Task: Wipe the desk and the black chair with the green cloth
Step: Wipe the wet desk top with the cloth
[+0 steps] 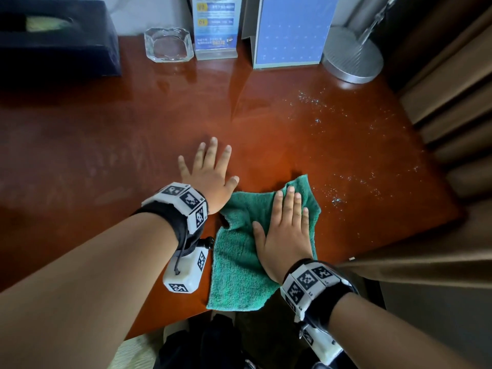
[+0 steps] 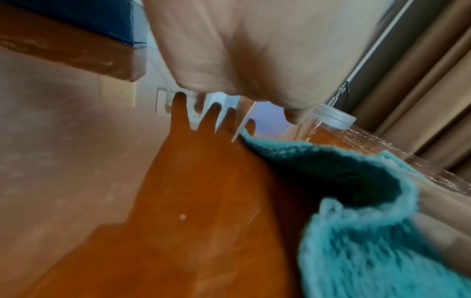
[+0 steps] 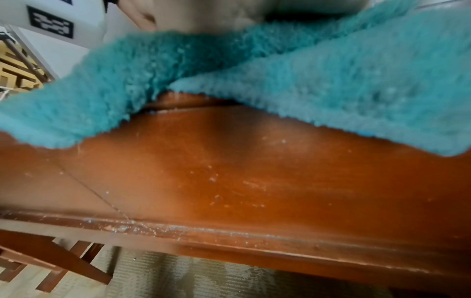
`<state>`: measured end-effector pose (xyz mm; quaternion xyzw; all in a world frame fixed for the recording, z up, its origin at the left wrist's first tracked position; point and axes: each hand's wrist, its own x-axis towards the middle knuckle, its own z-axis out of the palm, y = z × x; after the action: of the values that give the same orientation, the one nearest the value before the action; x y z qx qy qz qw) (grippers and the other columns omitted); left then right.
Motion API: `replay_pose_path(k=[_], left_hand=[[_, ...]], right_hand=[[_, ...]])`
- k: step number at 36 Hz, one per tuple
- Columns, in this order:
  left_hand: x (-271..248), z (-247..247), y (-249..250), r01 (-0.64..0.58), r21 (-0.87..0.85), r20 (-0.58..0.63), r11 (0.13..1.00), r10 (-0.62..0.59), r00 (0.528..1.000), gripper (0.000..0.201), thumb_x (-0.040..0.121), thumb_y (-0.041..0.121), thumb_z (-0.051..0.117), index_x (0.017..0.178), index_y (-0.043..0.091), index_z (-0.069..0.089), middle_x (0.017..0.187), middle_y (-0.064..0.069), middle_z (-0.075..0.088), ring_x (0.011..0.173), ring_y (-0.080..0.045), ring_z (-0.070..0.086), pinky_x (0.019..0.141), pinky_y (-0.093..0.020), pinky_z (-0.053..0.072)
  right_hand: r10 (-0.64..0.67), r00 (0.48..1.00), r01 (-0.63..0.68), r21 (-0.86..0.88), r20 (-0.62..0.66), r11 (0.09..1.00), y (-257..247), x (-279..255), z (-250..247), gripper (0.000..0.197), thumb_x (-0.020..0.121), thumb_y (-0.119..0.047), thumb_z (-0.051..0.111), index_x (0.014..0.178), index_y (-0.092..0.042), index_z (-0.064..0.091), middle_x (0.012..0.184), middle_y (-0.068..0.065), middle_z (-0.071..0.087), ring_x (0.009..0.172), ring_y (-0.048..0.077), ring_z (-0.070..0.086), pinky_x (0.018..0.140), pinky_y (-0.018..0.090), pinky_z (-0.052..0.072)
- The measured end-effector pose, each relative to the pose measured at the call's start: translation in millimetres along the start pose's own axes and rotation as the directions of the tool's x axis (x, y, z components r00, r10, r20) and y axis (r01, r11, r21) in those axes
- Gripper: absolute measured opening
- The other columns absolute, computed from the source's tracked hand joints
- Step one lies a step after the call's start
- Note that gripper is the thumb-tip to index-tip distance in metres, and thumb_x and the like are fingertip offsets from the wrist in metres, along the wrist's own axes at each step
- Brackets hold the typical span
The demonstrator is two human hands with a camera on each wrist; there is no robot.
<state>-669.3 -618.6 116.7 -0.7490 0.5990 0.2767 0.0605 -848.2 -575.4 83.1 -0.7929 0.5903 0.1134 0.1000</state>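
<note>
On 1 desk (image 1: pixel 106 155): 2 hands (image 1: pixel 210 179) (image 1: pixel 285 233), 1 cloth (image 1: pixel 239 265)

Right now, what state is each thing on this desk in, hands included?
Green cloth: spread at the desk's front edge, far corner folded over, under the right hand.
Right hand: flat, fingers straight, pressing the green cloth.
Left hand: flat on bare desk, fingers spread.
Desk: smeared on the left, dotted with shiny specks on the right.
Ashtray: upright, empty.
Sign: standing upright at the back.
</note>
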Motion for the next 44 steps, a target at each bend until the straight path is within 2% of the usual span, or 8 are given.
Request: replay_pose_path(k=[6, 10, 13, 19, 28, 34, 40, 44], left_hand=[[9, 5, 15, -0.015, 0.035, 0.018, 0.999, 0.014, 1.000, 0.065, 0.099, 0.052, 0.020, 0.149, 0.030, -0.017, 0.154, 0.002, -0.032, 0.143, -0.020, -0.024, 0.113, -0.060, -0.008], [14, 12, 21, 0.011, 0.096, 0.039, 0.995, -0.015, 0.999, 0.066, 0.098, 0.055, 0.015, 0.147, 0.031, -0.020, 0.153, 0.002, -0.033, 0.142, -0.022, -0.028, 0.109, -0.064, -0.011], [14, 14, 19, 0.014, 0.103, 0.048, 0.995, -0.019, 0.999, 0.066, 0.097, 0.056, 0.013, 0.146, 0.031, -0.023, 0.151, 0.002, -0.037, 0.140, -0.021, -0.031, 0.109, -0.063, -0.013], [16, 14, 18, 0.018, 0.093, 0.065, 0.996, -0.024, 0.998, 0.066, 0.097, 0.058, 0.012, 0.146, 0.033, -0.024, 0.151, 0.004, -0.037, 0.140, -0.020, -0.032, 0.109, -0.063, -0.013], [19, 12, 16, 0.023, 0.075, 0.112, 0.997, -0.031, 0.993, 0.067, 0.096, 0.059, 0.014, 0.145, 0.034, -0.025, 0.149, 0.005, -0.040, 0.138, -0.020, -0.034, 0.108, -0.062, -0.016], [20, 10, 16, 0.025, 0.073, 0.148, 0.997, -0.036, 0.988, 0.068, 0.096, 0.060, 0.014, 0.144, 0.035, -0.027, 0.147, 0.006, -0.043, 0.137, -0.020, -0.037, 0.107, -0.062, -0.017], [19, 9, 17, 0.028, 0.067, 0.163, 0.997, -0.038, 0.986, 0.068, 0.096, 0.060, 0.013, 0.143, 0.035, -0.028, 0.146, 0.006, -0.044, 0.136, -0.020, -0.038, 0.106, -0.062, -0.017], [19, 8, 17, 0.035, 0.069, 0.177, 0.997, -0.047, 0.983, 0.068, 0.096, 0.060, 0.013, 0.143, 0.035, -0.029, 0.145, 0.006, -0.045, 0.136, -0.020, -0.038, 0.106, -0.062, -0.017]], right_hand=[[-0.073, 0.997, 0.073, 0.009, -0.014, 0.997, 9, -7, 2, 0.078, 0.087, -0.055, -0.012, 0.146, -0.005, -0.016, 0.154, 0.015, -0.021, 0.145, 0.029, -0.016, 0.117, 0.041, -0.010], [-0.091, 0.993, 0.089, -0.018, -0.071, 0.996, 17, -8, 9, 0.073, 0.096, -0.052, 0.008, 0.150, -0.003, 0.008, 0.158, 0.018, 0.005, 0.146, 0.031, 0.007, 0.117, 0.046, 0.012], [-0.144, 0.987, 0.142, -0.033, -0.071, 0.989, 25, -10, 7, 0.072, 0.097, -0.051, 0.009, 0.150, -0.002, 0.016, 0.157, 0.018, 0.012, 0.145, 0.032, 0.014, 0.115, 0.046, 0.024], [-0.275, 0.961, 0.271, -0.088, -0.032, 0.958, 44, -9, 6, 0.071, 0.098, -0.051, 0.003, 0.150, -0.003, 0.012, 0.158, 0.016, 0.006, 0.146, 0.030, 0.007, 0.115, 0.043, 0.011], [-0.446, 0.894, 0.447, -0.143, 0.039, 0.883, 76, 3, -2, 0.065, 0.099, -0.047, 0.005, 0.151, -0.007, 0.006, 0.159, 0.013, 0.002, 0.147, 0.027, 0.004, 0.113, 0.043, 0.012], [-0.541, 0.837, 0.546, -0.168, 0.079, 0.821, 96, 15, -7, 0.066, 0.101, -0.047, 0.008, 0.151, -0.008, -0.007, 0.160, 0.013, 0.001, 0.147, 0.026, 0.003, 0.114, 0.042, 0.012], [-0.450, 0.893, 0.450, -0.027, -0.020, 0.893, 80, 1, -9, 0.066, 0.100, -0.047, 0.013, 0.152, -0.008, 0.001, 0.160, 0.011, -0.002, 0.147, 0.022, -0.004, 0.116, 0.041, 0.006], [-0.357, 0.931, 0.360, 0.019, -0.076, 0.933, 60, -3, -3, 0.067, 0.099, -0.049, 0.015, 0.151, -0.007, 0.003, 0.160, 0.011, 0.002, 0.148, 0.024, 0.000, 0.116, 0.042, 0.006]])
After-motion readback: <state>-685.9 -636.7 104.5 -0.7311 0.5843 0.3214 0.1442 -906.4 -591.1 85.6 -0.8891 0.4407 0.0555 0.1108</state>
